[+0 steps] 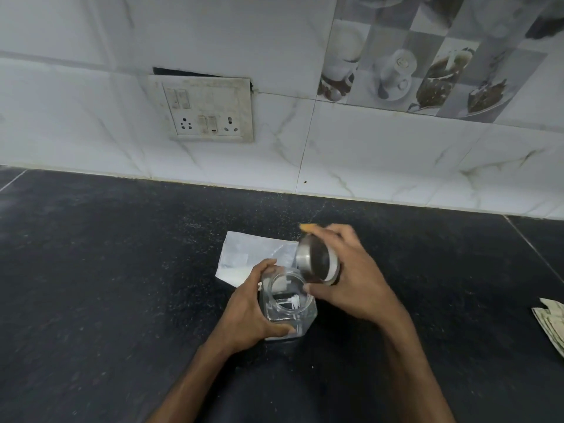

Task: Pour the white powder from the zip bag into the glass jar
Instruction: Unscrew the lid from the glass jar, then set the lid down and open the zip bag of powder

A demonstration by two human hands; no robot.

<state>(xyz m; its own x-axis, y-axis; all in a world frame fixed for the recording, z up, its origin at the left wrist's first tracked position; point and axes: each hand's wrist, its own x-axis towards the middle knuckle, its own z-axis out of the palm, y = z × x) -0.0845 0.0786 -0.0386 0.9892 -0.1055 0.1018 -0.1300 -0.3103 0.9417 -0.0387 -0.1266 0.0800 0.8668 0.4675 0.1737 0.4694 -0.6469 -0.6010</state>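
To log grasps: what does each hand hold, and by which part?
The left hand grips the glass jar around its body; right hand holds the metal lid by its rim.

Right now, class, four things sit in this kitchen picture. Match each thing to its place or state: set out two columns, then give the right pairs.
Things:
1 glass jar
2 metal lid
3 zip bag
4 paper notes

Places or states:
A lying flat on the countertop, behind the jar
B held off the jar by the right hand
C at the countertop's right edge
D open, gripped by the left hand

Pairs: 1-D, 2-B, 3-A, 4-C
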